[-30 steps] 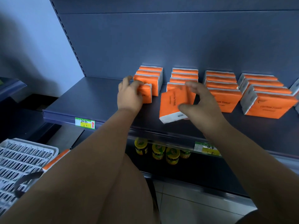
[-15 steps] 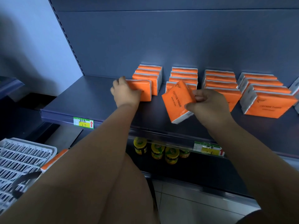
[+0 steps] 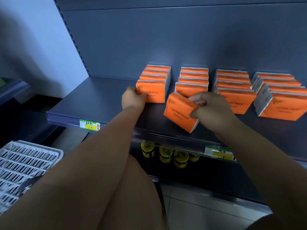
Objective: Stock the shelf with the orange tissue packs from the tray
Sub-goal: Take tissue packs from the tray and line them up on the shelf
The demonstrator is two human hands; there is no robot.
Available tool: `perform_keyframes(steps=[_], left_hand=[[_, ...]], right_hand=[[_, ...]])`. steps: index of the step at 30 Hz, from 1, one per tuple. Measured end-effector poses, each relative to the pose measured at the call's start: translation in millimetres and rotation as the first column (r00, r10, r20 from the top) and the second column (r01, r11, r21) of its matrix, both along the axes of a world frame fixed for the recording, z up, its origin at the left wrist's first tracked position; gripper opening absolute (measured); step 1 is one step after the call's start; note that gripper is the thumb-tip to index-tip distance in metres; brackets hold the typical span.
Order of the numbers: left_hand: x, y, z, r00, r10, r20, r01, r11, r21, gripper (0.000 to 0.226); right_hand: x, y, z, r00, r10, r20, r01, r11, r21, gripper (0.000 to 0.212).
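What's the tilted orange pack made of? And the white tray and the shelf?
Tilted pack: probably thin plastic wrap, slightly shiny, with soft rounded corners, over white tissue. Tray: looks like moulded plastic, matt white and slotted. Shelf: likely painted metal, smooth dull grey-blue with a thin folded front edge.

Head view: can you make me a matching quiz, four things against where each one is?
Things: 1 tilted tissue pack; 2 leftmost row's front pack; 3 yellow-lidded jars; 4 white tray.
Places: A lower shelf; B in the left hand, upright on the upper shelf; C bottom left corner of the view; D in the right hand.
Pairs: 1-D; 2-B; 3-A; 4-C.
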State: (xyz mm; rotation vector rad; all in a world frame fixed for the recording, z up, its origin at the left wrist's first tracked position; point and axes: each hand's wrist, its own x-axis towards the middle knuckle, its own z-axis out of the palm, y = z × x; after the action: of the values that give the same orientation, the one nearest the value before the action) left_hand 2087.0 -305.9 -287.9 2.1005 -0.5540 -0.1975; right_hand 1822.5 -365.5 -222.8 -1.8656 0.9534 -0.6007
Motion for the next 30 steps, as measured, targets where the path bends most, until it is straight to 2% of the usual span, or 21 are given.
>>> perform_keyframes(steps=[6, 11, 16, 18, 20, 22, 24, 26, 27, 30], left_hand=[[11, 0, -5, 0.998, 0.053, -0.043, -0.053, 0.999, -0.001, 0.036], [8, 2, -4, 0.996, 0.066, -0.067, -0.063, 0.997, 0.038, 0.031], [6, 5, 2, 0.996, 0.063, -0.056, -0.059, 0.996, 0.066, 0.039], [1, 8, 10, 0.996, 0.028, -0.087, -0.032, 0.999, -0.04, 0.035], [-8, 11, 21, 0.979, -0.091, -0.184, 0.041, 0.965, -0.258, 0.04], [-18, 17, 29, 0.944, -0.246, -0.222, 0.15, 0.915, -0.374, 0.044], [-21, 24, 28, 0.9, -0.356, -0.252, 0.259, 0.901, -0.347, 0.052], [-18, 32, 23, 0.866, -0.396, -0.306, 0.313, 0.905, -0.287, 0.068], [-16, 35, 21, 0.86, -0.398, -0.319, 0.318, 0.907, -0.276, 0.068], [-8, 42, 20, 0.873, -0.358, -0.331, 0.245, 0.909, -0.337, 0.046]], right_hand=[[5, 0, -7, 0.995, 0.075, -0.061, -0.079, 0.995, -0.067, 0.051], [6, -2, -9, 0.993, 0.092, -0.076, -0.101, 0.987, -0.124, 0.048], [6, -4, -8, 0.992, 0.079, -0.097, -0.098, 0.971, -0.218, 0.045], [10, -6, -9, 0.993, 0.069, -0.098, -0.09, 0.969, -0.229, 0.044], [18, -6, -10, 0.996, 0.057, -0.075, -0.073, 0.97, -0.23, 0.043], [29, -2, -10, 0.999, 0.048, -0.024, -0.053, 0.972, -0.23, 0.042], [43, 4, -10, 0.998, 0.049, 0.035, -0.04, 0.971, -0.236, 0.041], [59, 10, -13, 0.995, 0.034, 0.098, -0.011, 0.974, -0.226, 0.038], [67, 13, -15, 0.992, 0.015, 0.122, 0.014, 0.973, -0.232, 0.038], [90, 20, -24, 0.975, -0.099, 0.2, 0.15, 0.954, -0.259, 0.039]])
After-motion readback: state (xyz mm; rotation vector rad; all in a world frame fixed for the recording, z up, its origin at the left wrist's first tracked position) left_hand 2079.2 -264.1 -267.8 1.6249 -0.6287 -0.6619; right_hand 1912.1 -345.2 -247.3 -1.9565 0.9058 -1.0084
